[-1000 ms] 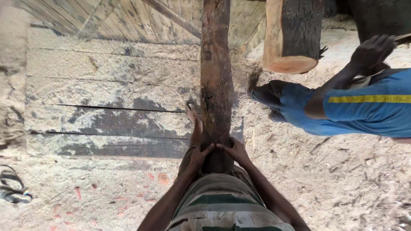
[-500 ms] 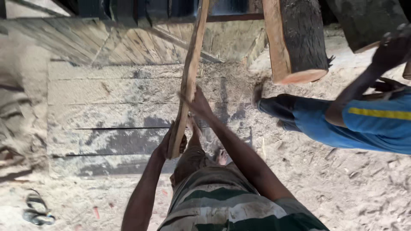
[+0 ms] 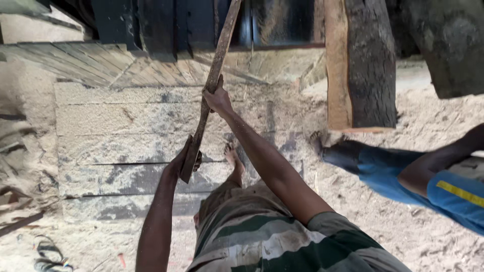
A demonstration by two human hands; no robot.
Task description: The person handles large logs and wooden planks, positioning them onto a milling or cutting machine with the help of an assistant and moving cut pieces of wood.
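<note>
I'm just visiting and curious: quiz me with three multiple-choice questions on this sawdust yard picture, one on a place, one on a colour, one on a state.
1. Where is the right hand on the wooden slat?
A. higher up than the left hand
B. at its lower end
C. off it

2. What colour are the clothes of the other person at the right?
A. red
B. blue with a yellow stripe
C. white

3. How is the slat?
A. flat on the ground
B. broken in two
C. lifted, slanting, gripped by both hands

Answers: 1 A, the right hand grips it higher, the left near the lower end. 2 B, blue cloth shows a yellow band. 3 C, both hands close round it.
</note>
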